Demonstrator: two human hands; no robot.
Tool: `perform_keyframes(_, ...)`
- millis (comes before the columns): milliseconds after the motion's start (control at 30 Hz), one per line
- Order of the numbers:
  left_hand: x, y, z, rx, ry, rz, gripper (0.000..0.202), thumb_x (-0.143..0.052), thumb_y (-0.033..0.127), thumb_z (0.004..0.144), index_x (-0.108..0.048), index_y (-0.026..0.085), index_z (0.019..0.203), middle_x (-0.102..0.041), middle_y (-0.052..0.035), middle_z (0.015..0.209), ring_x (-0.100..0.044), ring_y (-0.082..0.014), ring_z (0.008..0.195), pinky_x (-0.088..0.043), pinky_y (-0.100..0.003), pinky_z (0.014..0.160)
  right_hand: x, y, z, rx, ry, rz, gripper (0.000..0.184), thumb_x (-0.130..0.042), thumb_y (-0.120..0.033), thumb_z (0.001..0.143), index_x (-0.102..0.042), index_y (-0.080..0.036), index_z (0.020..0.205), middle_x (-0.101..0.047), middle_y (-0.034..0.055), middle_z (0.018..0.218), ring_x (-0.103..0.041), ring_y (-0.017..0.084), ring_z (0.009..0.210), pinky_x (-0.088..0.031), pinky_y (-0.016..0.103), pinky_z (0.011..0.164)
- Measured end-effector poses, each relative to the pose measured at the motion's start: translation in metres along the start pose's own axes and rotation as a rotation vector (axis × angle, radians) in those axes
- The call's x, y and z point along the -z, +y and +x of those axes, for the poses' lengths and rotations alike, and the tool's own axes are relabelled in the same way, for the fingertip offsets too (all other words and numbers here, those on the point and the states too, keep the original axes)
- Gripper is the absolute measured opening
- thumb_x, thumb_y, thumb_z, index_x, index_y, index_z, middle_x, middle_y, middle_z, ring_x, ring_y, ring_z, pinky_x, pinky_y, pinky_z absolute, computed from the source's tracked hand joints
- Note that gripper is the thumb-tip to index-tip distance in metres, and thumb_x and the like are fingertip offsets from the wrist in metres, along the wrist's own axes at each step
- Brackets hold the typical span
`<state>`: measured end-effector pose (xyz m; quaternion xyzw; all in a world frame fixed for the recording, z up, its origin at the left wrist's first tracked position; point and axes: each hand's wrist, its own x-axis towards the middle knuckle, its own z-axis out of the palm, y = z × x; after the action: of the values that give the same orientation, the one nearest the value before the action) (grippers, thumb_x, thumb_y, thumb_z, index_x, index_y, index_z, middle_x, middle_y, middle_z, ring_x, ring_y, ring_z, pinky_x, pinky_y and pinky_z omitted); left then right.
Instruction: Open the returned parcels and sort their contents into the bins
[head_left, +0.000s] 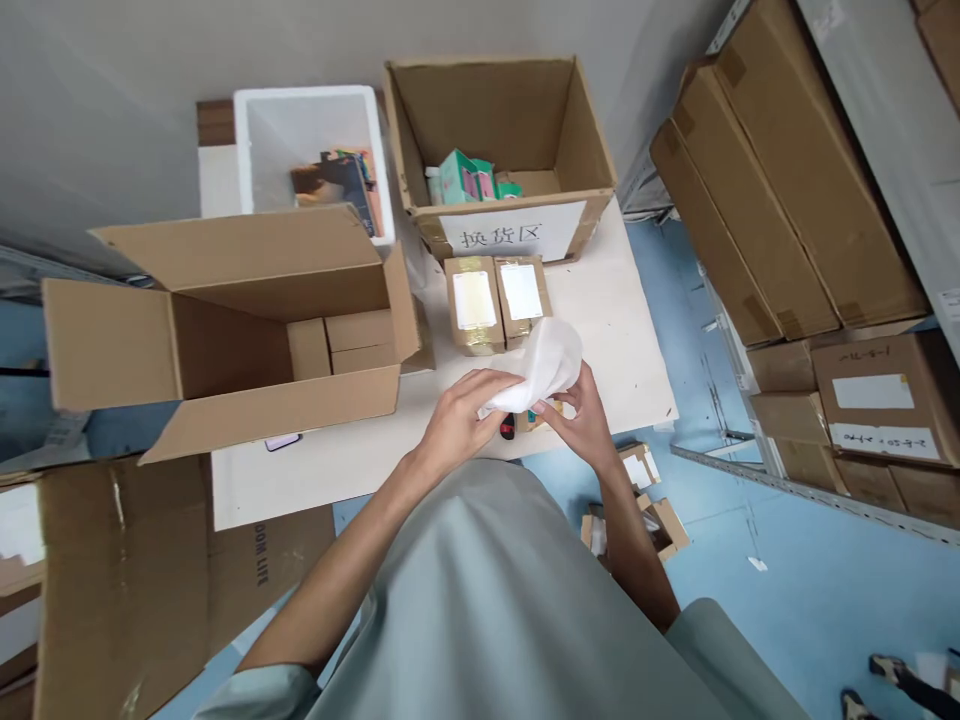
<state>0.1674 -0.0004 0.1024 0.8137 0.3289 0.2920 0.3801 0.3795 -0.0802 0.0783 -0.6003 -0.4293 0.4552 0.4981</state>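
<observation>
Both hands grip a crumpled piece of thin white wrapping (553, 360) above the table's front edge. My left hand (463, 408) pinches its left side, fingers laid over the top. On the right side my right hand (581, 412) holds it between thumb and fingers. Whether anything is inside the wrapping I cannot tell. Below it, a red-and-black object (508, 427) lies near the edge, beside something brown and partly hidden. Just beyond the wrapping stand two small taped cardboard boxes with labels, the left one (474, 305) and the right one (520, 290), side by side.
An open carton (285, 420) holding smaller boxes stands at left on the white table (622, 340). Behind are a white foam box (262, 150) and a large open carton (420, 110) with green packs. Shelved cartons (810, 200) line the right; opened boxes (664, 525) lie on the floor.
</observation>
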Motion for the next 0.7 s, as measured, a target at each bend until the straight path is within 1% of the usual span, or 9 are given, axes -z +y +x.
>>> perform_keyframes(67, 0.021, 0.004, -0.012, -0.013, 0.045, -0.047, 0.035, -0.058, 0.016, 0.103, -0.076, 0.023, 0.132, -0.080, -0.0088, 0.124, -0.075, -0.0226, 0.112, -0.059, -0.036, 0.099, -0.020, -0.009, 0.000, 0.045, 0.019, -0.016, 0.105, -0.088, -0.051, 0.089, -0.029, -0.035, 0.174, -0.053, 0.0133, 0.164, -0.071, 0.028, 0.127, -0.065, 0.041, 0.104)
perform_keyframes(100, 0.032, 0.005, -0.019, -0.013, 0.064, -0.063, 0.036, -0.057, 0.014, 0.102, -0.076, 0.023, 0.132, -0.080, -0.0086, 0.124, -0.075, -0.0220, 0.112, -0.059, -0.035, 0.098, -0.032, -0.014, 0.000, 0.092, 0.037, -0.054, 0.107, -0.087, -0.049, 0.090, -0.025, -0.036, 0.176, -0.049, 0.0145, 0.168, -0.070, 0.029, 0.129, -0.066, 0.043, 0.103)
perform_keyframes(167, 0.056, 0.007, -0.033, 0.012, 0.111, -0.060, 0.038, -0.057, 0.011, 0.101, -0.076, 0.023, 0.131, -0.080, -0.0082, 0.123, -0.075, -0.0217, 0.112, -0.059, -0.034, 0.095, -0.058, -0.025, 0.002, 0.244, 0.082, -0.186, 0.097, -0.083, -0.044, 0.094, -0.030, -0.035, 0.174, -0.047, 0.0155, 0.169, -0.065, 0.032, 0.138, -0.065, 0.047, 0.107)
perform_keyframes(267, 0.097, 0.003, -0.049, 0.081, 0.217, -0.002, 0.040, -0.058, 0.008, 0.096, -0.078, 0.024, 0.126, -0.080, -0.0067, 0.116, -0.074, -0.0219, 0.108, -0.058, -0.032, 0.087, -0.103, -0.049, 0.011, 0.516, 0.090, -0.428, 0.069, -0.074, -0.034, 0.101, -0.049, -0.034, 0.165, -0.050, 0.0139, 0.166, -0.052, 0.035, 0.154, -0.057, 0.056, 0.118)
perform_keyframes(333, 0.126, -0.005, -0.057, 0.113, 0.306, 0.023, 0.039, -0.058, 0.007, 0.093, -0.079, 0.023, 0.121, -0.080, -0.0059, 0.114, -0.074, -0.0209, 0.103, -0.056, -0.030, 0.082, -0.138, -0.068, 0.021, 0.652, 0.029, -0.544, 0.059, -0.068, -0.028, 0.104, -0.055, -0.035, 0.161, -0.053, 0.0120, 0.165, -0.050, 0.034, 0.156, -0.052, 0.058, 0.123)
perform_keyframes(433, 0.170, -0.027, -0.061, 0.147, 0.457, 0.050, 0.032, -0.058, 0.010, 0.092, -0.080, 0.021, 0.112, -0.080, -0.0056, 0.112, -0.073, -0.0194, 0.098, -0.055, -0.028, 0.080, -0.196, -0.086, 0.044, 0.781, -0.085, -0.644, 0.055, -0.064, -0.025, 0.106, -0.057, -0.034, 0.160, -0.057, 0.0108, 0.165, -0.052, 0.033, 0.155, -0.048, 0.057, 0.126)
perform_keyframes(533, 0.207, -0.058, -0.060, 0.204, 0.529, 0.119, 0.022, -0.061, 0.014, 0.092, -0.078, 0.020, 0.104, -0.079, -0.0060, 0.110, -0.072, -0.0209, 0.097, -0.056, -0.030, 0.083, -0.252, -0.085, 0.073, 0.830, -0.164, -0.714, 0.049, -0.061, -0.024, 0.107, -0.061, -0.025, 0.156, -0.061, 0.0137, 0.161, -0.052, 0.033, 0.154, -0.045, 0.056, 0.127)
perform_keyframes(600, 0.227, -0.080, -0.062, 0.271, 0.500, 0.176, 0.021, -0.062, 0.017, 0.093, -0.077, 0.021, 0.108, -0.079, -0.0077, 0.113, -0.073, -0.0242, 0.101, -0.057, -0.034, 0.089, -0.284, -0.075, 0.093, 0.786, -0.212, -0.760, 0.049, -0.059, -0.019, 0.107, -0.062, -0.021, 0.155, -0.061, 0.0156, 0.161, -0.052, 0.032, 0.153, -0.044, 0.055, 0.127)
perform_keyframes(700, 0.246, -0.109, -0.071, 0.378, 0.408, 0.264, 0.034, -0.067, 0.019, 0.092, -0.075, 0.021, 0.125, -0.077, -0.0127, 0.128, -0.071, -0.0325, 0.121, -0.055, -0.046, 0.108, -0.319, -0.052, 0.117, 0.649, -0.273, -0.834, 0.052, -0.060, -0.013, 0.104, -0.063, -0.017, 0.155, -0.056, 0.0187, 0.167, -0.048, 0.032, 0.157, -0.042, 0.055, 0.129)
